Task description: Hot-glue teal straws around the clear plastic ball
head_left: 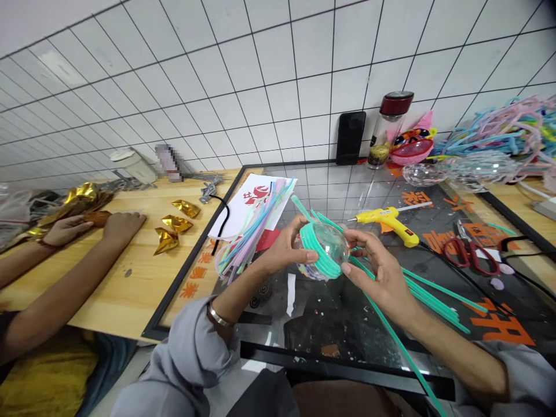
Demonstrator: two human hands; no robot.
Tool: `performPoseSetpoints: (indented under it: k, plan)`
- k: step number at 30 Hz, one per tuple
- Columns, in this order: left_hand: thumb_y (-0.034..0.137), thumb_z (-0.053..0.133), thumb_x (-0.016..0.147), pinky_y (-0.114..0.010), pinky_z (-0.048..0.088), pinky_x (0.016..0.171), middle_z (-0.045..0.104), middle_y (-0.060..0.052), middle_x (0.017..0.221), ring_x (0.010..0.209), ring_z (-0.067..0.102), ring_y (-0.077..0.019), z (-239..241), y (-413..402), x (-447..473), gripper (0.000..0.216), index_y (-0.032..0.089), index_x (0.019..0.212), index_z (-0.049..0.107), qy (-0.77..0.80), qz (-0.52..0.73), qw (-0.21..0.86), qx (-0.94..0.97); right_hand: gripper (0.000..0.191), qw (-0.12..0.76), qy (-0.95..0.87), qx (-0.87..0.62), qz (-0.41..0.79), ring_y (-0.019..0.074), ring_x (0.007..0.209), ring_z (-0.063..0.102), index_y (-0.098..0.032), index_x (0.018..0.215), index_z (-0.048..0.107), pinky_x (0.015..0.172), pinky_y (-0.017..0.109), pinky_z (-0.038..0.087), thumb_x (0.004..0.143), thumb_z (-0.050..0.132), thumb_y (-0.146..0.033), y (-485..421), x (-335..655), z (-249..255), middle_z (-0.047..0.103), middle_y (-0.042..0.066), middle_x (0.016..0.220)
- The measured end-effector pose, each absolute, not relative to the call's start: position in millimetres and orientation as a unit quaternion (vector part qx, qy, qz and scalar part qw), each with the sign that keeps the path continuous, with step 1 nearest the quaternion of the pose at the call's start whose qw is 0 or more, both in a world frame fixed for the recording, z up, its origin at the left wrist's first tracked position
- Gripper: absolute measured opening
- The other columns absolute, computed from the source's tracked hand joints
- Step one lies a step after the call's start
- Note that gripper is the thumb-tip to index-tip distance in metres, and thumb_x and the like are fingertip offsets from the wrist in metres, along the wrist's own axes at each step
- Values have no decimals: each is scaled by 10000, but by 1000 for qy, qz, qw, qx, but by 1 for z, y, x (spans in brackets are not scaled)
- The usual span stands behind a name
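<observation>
Above the dark mat, a clear plastic ball is held up with green strips wound side by side around part of it. My left hand grips the ball's left side, thumb pressed on the green bands. On the right side, the thumb and curled fingers of my right hand pinch the ball near its edge. A loose green strip trails from beneath my right hand toward the mat's front edge. More green strips lie to the right, partly behind my right forearm.
A yellow glue gun and red-handled scissors lie right. Pastel strips rest on white paper. A phone and glass bottle stand by the wall. At left, another person's hands work near gold foil pieces.
</observation>
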State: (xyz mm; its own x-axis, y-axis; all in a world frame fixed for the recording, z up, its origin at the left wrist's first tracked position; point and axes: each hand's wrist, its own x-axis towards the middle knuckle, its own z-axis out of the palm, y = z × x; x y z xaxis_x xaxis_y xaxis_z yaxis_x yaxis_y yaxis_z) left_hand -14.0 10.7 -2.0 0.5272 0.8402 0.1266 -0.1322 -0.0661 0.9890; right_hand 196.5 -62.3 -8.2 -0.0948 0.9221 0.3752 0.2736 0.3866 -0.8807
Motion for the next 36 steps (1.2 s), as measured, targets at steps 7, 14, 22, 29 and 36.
performPoseSetpoints:
  k: [7, 14, 22, 29, 36]
  plan:
    - [489, 860, 553, -318, 434, 831, 615, -64, 1069, 986, 575, -235, -3, 11, -15, 704, 177, 1104, 553, 309, 385, 628, 601, 428, 495, -665, -447, 337, 219, 1097, 584, -279, 1253, 533, 900, 380, 516, 839, 640, -296, -60, 197, -10, 570, 65, 1217]
    - [483, 851, 559, -301, 445, 804, 612, -56, 1038, 956, 578, -214, 1, 9, -14, 681, 177, 1081, 538, 323, 383, 644, 578, 457, 505, -621, -457, 388, 212, 1041, 617, -249, 1221, 552, 877, 401, 538, 796, 696, -335, -58, 195, -12, 618, 77, 1184]
    - [513, 868, 540, -293, 452, 791, 596, -31, 968, 869, 566, -175, -3, 11, -13, 699, 175, 1064, 551, 336, 381, 629, 589, 450, 505, -614, -467, 387, 205, 1024, 623, -247, 1201, 570, 874, 393, 538, 779, 705, -327, -56, 194, -16, 634, 73, 1154]
    - [534, 854, 557, -297, 441, 808, 580, -10, 898, 852, 552, -166, -5, 12, -13, 680, 173, 1043, 543, 348, 375, 608, 607, 441, 500, -612, -468, 395, 212, 1018, 617, -230, 1189, 567, 852, 390, 536, 778, 689, -335, -55, 193, -20, 626, 72, 1109]
    - [485, 841, 586, -277, 452, 756, 564, 3, 893, 804, 547, -143, -5, 11, -12, 649, 187, 1066, 523, 373, 379, 606, 591, 264, 519, -657, -494, 235, 182, 921, 585, -235, 1061, 608, 807, 350, 519, 804, 666, -248, -60, 190, -19, 582, 42, 1024]
